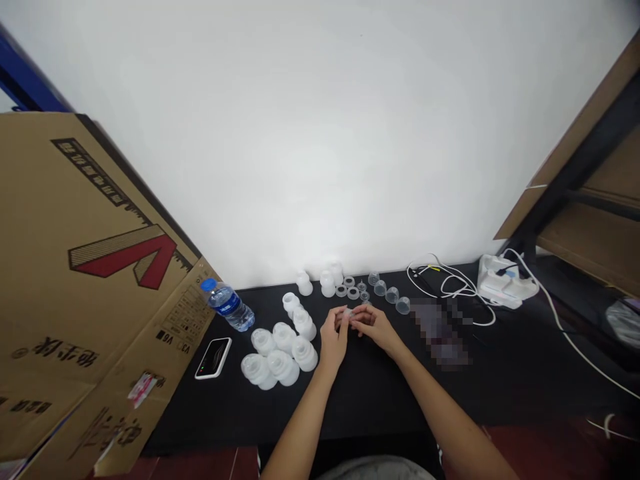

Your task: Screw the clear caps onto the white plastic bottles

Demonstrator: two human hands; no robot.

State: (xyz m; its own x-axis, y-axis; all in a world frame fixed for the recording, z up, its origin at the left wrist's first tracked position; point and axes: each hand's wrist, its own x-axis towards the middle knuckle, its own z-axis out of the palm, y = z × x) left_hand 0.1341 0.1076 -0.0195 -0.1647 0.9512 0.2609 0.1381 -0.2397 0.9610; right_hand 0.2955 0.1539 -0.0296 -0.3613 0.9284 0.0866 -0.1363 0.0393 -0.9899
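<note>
My left hand (334, 337) and my right hand (376, 325) meet over the black table. Their fingertips are closed around a small translucent piece (349, 312), mostly covered by the fingers, so its exact kind is unclear. Just beyond the hands lie several pale rings (353, 293) and small clear nipple-like parts (362, 287). To their right, clear domed caps (392, 295) run in a slanting row. Left of my left hand stand several white plastic bottle-like pieces (283, 367) with collars, grouped close together. More white pieces (327, 283) stand near the wall.
A water bottle (230, 305) with a blue cap and a white-edged phone (213, 359) lie at the left, beside a large cardboard box (100, 300). At the right are a white power strip (506, 281), tangled white cables (457, 287) and a blurred patch on the table (320, 417).
</note>
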